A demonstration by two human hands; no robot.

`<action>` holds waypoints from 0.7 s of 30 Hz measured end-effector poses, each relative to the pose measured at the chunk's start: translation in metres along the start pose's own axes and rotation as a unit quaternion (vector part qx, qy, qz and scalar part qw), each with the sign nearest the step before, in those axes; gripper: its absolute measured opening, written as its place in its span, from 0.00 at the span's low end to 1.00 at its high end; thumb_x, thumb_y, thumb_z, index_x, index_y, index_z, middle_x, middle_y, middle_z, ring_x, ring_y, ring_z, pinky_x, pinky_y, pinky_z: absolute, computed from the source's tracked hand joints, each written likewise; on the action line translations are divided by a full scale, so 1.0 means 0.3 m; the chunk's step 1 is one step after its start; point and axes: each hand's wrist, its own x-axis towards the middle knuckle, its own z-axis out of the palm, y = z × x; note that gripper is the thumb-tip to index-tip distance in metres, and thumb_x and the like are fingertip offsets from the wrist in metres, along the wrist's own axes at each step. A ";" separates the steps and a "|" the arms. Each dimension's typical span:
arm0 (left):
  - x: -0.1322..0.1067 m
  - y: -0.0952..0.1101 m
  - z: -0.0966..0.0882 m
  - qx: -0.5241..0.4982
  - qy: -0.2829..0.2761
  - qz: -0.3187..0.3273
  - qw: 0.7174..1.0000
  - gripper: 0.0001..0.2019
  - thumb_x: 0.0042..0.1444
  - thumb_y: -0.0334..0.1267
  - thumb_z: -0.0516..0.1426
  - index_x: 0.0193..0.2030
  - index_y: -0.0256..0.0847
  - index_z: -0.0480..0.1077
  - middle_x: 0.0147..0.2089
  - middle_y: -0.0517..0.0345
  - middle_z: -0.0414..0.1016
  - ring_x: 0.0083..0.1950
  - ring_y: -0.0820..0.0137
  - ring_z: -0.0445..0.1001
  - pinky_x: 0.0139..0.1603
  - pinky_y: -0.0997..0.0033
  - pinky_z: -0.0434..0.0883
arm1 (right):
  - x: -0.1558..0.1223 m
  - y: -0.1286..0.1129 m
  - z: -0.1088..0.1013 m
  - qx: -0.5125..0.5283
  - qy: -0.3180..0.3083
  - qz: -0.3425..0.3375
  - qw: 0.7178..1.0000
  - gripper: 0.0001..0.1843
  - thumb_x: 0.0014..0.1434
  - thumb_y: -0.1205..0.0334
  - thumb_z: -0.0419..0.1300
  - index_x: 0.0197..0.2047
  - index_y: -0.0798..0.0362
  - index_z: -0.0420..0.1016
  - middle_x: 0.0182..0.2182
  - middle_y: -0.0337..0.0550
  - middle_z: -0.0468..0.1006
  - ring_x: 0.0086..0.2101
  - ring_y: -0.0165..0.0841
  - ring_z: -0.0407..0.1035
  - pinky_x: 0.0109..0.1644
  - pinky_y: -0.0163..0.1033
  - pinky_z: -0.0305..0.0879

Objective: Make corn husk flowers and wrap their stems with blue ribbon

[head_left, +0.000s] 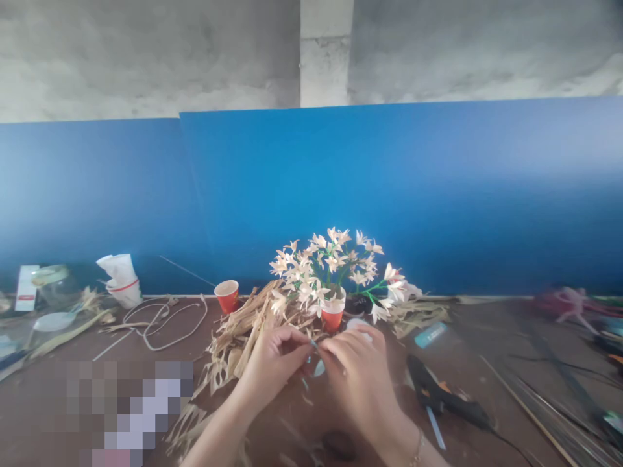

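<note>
My left hand and my right hand meet over the middle of the table, fingertips pinched. Between them runs a thin blue-green strip, too small and blurred to name more exactly. Just beyond my hands, many cream artificial flowers on green stems stand in a red and white paper cup. Dry corn husks lie heaped beside my left hand. A black glue gun rests to the right of my right hand, with a white glue stick by it.
Another red paper cup stands behind the husks. Farther left are a looped white cable, white cups and a glass jar. Long thin wires lie at right. A blue partition closes the table's back.
</note>
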 end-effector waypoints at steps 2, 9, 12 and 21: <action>0.002 -0.002 -0.010 0.005 -0.009 0.018 1.000 0.06 0.47 0.38 0.63 0.28 0.36 0.75 0.19 0.62 0.74 0.20 0.73 0.72 0.23 0.75 0.69 | 0.010 -0.002 -0.009 0.053 -0.041 0.055 0.996 0.08 0.58 0.67 0.57 0.28 0.50 0.74 0.25 0.34 0.77 0.29 0.30 0.69 0.47 0.43 0.55; -0.008 0.008 -0.023 -0.068 -0.062 0.041 0.995 0.06 0.44 0.36 0.66 0.26 0.36 0.74 0.27 0.60 0.76 0.21 0.76 0.73 0.22 0.77 0.70 | 0.028 0.013 -0.028 0.448 -0.205 0.348 0.798 0.09 0.47 0.57 0.66 0.24 0.53 0.75 0.21 0.39 0.75 0.24 0.29 0.66 0.31 0.35 0.62; -0.015 0.010 -0.014 -0.149 -0.114 0.018 0.982 0.08 0.45 0.37 0.66 0.26 0.36 0.72 0.25 0.59 0.76 0.21 0.74 0.74 0.20 0.78 0.69 | 0.015 0.027 -0.015 0.593 -0.259 0.388 0.657 0.14 0.46 0.53 0.68 0.22 0.55 0.73 0.20 0.39 0.74 0.23 0.27 0.66 0.32 0.34 0.62; -0.022 0.008 0.011 -0.114 -0.048 0.002 0.992 0.11 0.45 0.38 0.65 0.24 0.36 0.68 0.19 0.62 0.72 0.18 0.77 0.69 0.19 0.80 0.66 | 0.020 0.013 -0.015 0.413 -0.207 0.321 0.827 0.04 0.50 0.62 0.64 0.28 0.52 0.75 0.26 0.40 0.77 0.29 0.33 0.70 0.36 0.38 0.63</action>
